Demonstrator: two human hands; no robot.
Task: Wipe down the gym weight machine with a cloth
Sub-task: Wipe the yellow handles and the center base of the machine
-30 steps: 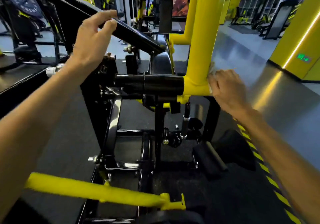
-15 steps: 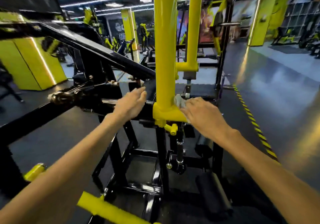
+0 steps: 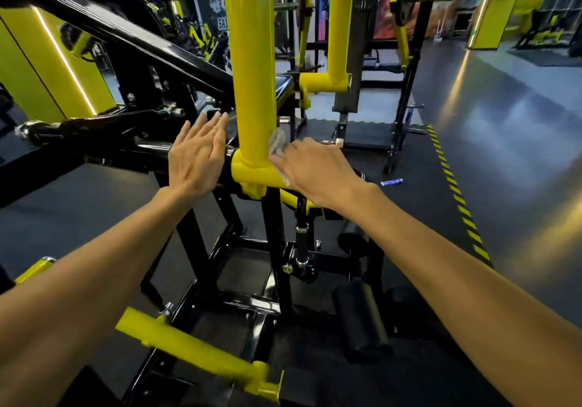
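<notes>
The right hand (image 3: 315, 170) is on the job, pressing a small pale cloth (image 3: 277, 142) against the right face of the yellow upright tube (image 3: 253, 60), right down at its foot where it meets the yellow collar (image 3: 252, 172). The fingers are curled over the cloth, holding it flat to the paint; only a crumpled corner peeks out above the knuckles and a sliver shows below them, so how much cloth there is cannot be told.

Here is the relation that matters: the tube's long axis runs straight up from that hand, out past the top edge of the view. The unwiped length looks to lie above, so the likely stroke is a climb along the tube, and the right hand is the nearer 1, already in contact.

The left hand (image 3: 196, 154) sits open and flat, fingers together and pointing up, empty, just to the left of the tube over the black crossbar (image 3: 151, 149); whether the palm touches the bar is hard to say.

The tube's far side is hidden, its top is cut off, and the background machines are blurred.
</notes>
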